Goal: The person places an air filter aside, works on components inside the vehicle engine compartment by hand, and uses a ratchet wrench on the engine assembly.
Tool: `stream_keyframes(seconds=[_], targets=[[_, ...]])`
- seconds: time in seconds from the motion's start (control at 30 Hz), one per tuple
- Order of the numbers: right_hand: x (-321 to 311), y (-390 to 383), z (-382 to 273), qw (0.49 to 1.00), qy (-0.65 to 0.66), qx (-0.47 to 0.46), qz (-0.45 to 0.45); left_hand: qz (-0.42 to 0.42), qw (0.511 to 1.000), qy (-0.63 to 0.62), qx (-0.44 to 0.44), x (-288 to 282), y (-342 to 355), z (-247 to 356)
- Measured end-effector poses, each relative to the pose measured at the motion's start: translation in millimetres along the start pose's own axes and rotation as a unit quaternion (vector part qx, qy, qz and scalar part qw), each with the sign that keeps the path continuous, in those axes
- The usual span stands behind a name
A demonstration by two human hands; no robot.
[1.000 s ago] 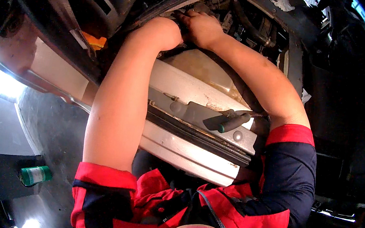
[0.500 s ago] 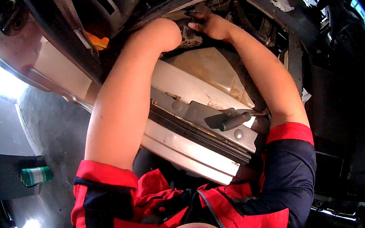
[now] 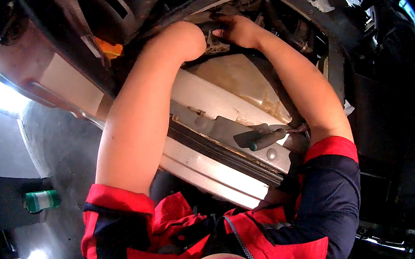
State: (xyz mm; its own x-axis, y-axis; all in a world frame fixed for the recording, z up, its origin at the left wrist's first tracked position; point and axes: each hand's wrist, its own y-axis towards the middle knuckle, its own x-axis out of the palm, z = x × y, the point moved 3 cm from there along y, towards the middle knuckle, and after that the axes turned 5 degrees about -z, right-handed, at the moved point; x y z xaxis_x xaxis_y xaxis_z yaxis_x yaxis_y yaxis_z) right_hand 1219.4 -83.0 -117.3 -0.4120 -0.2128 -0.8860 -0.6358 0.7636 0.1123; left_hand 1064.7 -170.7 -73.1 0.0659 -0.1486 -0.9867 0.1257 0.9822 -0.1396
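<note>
Head | engine part just beside right fingers, slightly parted, hold cannot tell | left fingers hidden

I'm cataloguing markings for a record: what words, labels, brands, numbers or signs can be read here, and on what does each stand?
None can be read.
Green container, lower left: its pale label is too small and blurred to read.
Dark handle: no lettering I can make out.

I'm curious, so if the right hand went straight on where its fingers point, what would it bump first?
The right hand would probably meet the long dark strip, up and left; depth is unclear.
</note>
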Motion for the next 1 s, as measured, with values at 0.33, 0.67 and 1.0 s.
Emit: stream_keyframes(seconds=[0.33,0.67,1.0], targets=[[-2.7,-6.8,-10.7,0.994,-0.087,0.034,-0.049,0.02,1.0,-0.012,-0.003,-1.9,-4.4,-0.2],[29.8,3.0,-32.8,0.915,-0.393,-0.08,0.039,0.049,0.999,0.01,0.021,-5.4,-4.8,8.3],[17.9,3.6,-51.1,0.93,-0.351,-0.108,-0.025,0.049,0.998,0.003,0.025,-7.0,-2.8,7.5]])
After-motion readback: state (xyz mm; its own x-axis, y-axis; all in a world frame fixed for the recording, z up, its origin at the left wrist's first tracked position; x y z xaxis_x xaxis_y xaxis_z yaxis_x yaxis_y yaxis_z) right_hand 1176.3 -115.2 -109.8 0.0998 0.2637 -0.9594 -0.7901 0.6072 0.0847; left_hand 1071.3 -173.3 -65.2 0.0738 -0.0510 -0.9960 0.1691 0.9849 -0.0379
